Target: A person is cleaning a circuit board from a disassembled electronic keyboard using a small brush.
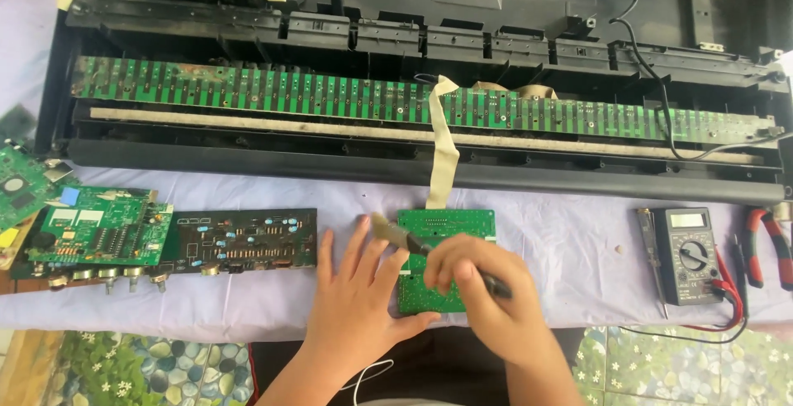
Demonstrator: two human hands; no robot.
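Pinching a small brush [406, 241], right hand [479, 286]; left hand [357, 290] spread flat against the green circuit board [450, 228].

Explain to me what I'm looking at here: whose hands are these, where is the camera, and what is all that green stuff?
There is no machine doing the work: these are one person's two bare hands, filmed by a camera worn on their head and looking down.

The left hand lies flat on the pale cloth, steadying a small green circuit board. The right hand holds a brush with a dark handle, its bristles on that board. A flat pale ribbon cable runs from the board up to an opened keyboard case, where a long green strip of circuitry shows.

To the left lie more circuit boards. To the right sit a test meter and red-handled pliers.
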